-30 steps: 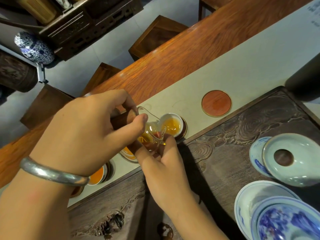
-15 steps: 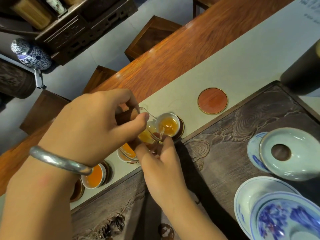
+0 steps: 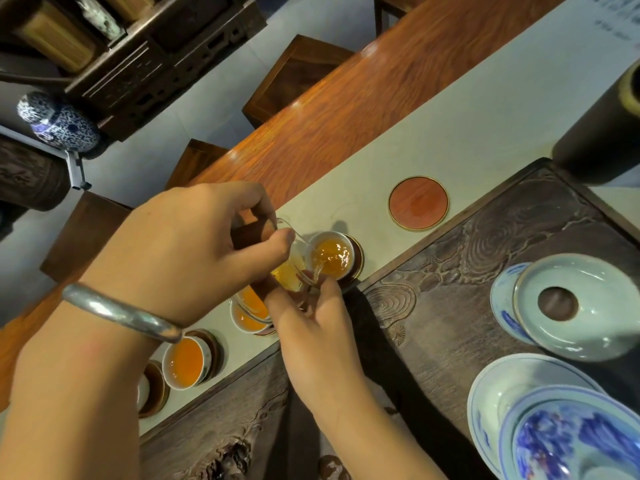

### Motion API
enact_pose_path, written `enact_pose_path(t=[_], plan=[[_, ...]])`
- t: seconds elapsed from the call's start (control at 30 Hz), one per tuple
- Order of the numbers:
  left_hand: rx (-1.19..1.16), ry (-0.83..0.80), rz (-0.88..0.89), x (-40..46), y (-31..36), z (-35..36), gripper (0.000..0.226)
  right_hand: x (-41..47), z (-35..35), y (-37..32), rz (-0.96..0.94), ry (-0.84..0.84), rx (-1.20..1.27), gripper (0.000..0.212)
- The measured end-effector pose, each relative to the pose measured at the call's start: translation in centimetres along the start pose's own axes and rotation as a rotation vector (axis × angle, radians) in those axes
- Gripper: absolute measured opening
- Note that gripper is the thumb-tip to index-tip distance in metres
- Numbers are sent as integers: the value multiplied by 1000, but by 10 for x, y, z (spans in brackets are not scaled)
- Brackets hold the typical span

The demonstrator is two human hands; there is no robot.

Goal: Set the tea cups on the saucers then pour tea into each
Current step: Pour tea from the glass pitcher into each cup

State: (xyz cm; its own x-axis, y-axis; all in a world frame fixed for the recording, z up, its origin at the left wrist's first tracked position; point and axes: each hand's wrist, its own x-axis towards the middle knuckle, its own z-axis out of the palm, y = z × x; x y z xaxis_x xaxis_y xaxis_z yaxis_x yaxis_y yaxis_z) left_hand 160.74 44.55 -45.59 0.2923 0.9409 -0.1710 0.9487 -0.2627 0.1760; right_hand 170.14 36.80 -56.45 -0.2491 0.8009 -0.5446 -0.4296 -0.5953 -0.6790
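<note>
left hand (image 3: pixel 194 254) w/ right hand (image 3: pixel 311 317) gripping glass pitcher (image 3: pixel 298 268), pouring tea into cup (image 3: pixel 331 254) on saucer (image 3: pixel 356 259); next probably needs levelling off b4 overflow.

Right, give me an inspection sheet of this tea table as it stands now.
Surface: pale runner on a wooden table, carved tea tray beside it.
Job's things: glass pitcher tilted, spout over a tea cup on its saucer; two more filled cups; one empty saucer.
Clutter: celadon lid, blue-and-white bowls.
Grippers: left hand grips the pitcher; right hand steadies it from beneath.
Cables: nothing seen.
Surroundings: stools, dark cabinet, blue-and-white jar.
</note>
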Motion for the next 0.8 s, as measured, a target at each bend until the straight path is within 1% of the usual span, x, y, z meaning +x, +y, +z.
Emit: enact_pose_path(t=[0.1, 0.23, 0.37, 0.5, 0.8], plan=[[-2, 3, -3, 2, 0, -1, 33, 0, 0, 0, 0, 17, 20, 46], [8, -12, 3, 6, 1, -2, 35, 1, 1, -4, 14, 13, 37, 36], [19, -20, 22, 10, 0, -4, 35, 2, 2, -7, 21, 19, 65, 36], [30, -37, 31, 14, 0, -5, 33, 2, 4, -9, 23, 39, 94, 60], [53, -54, 26, 15, 2, -8, 35, 0, 9, -11, 37, 58, 82, 67]])
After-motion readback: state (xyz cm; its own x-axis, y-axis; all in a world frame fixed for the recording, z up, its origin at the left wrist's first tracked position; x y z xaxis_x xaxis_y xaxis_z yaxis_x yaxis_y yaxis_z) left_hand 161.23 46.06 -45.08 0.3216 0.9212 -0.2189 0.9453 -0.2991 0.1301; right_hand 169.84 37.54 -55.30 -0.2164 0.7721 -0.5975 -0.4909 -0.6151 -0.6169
